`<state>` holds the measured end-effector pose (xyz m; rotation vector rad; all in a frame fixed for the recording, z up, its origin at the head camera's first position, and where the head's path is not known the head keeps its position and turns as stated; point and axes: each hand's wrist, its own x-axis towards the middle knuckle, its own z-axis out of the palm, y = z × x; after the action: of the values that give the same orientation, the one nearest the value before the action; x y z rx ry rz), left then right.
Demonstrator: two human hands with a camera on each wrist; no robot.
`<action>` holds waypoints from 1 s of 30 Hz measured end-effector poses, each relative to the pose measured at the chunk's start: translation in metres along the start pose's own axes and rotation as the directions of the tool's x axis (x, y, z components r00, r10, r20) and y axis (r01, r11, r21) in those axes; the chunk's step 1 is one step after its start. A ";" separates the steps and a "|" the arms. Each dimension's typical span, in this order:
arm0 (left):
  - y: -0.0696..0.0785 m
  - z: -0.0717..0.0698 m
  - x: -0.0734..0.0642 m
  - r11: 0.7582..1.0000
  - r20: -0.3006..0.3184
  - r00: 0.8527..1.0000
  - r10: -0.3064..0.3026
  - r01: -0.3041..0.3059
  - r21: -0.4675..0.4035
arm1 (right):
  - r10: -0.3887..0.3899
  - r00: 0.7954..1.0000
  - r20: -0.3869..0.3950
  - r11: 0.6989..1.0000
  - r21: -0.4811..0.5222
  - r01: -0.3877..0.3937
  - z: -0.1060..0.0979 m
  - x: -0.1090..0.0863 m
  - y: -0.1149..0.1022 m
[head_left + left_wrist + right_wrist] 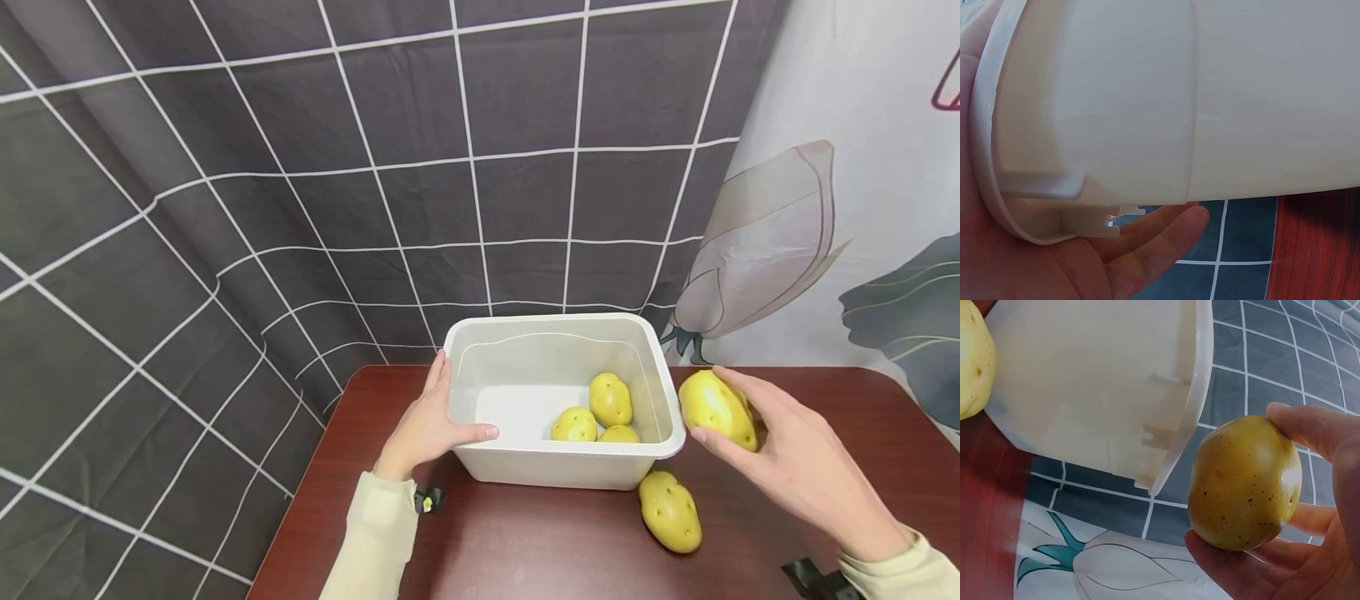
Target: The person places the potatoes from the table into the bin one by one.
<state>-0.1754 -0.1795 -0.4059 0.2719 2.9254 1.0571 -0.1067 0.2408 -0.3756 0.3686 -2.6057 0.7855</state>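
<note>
A white plastic bin (555,462) stands on the table with three yellow potatoes inside, among them one potato (611,398) near its right wall. My left hand (435,421) grips the bin's left end, thumb over the front rim and fingers along the outer side; the left wrist view shows fingers (1160,240) below the rim. Just right of the bin, my right hand (787,450) holds a potato (1244,484) between thumb and fingers, raised beside the rim. Another potato (670,512) lies on the table by the bin's front right corner.
The dark red wooden table (525,542) has its back edge against a grey cloth with a white grid (525,200). A pale cloth with flower prints (780,242) hangs at the right.
</note>
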 end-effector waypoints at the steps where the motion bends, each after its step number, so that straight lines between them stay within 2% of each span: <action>1: 0.000 0.000 0.000 1.000 -0.001 1.000 0.001 -0.001 0.000 | 0.002 1.000 0.002 1.000 0.004 -0.002 0.000 0.000 0.000; 30: 0.000 0.000 0.000 1.000 -0.001 1.000 0.009 -0.009 0.000 | -0.037 0.999 -0.024 0.999 0.004 0.037 0.008 0.008 -0.015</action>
<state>-0.1756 -0.1794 -0.4062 0.2850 2.9280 1.0589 -0.1106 0.2235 -0.3716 0.4048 -2.5680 0.7783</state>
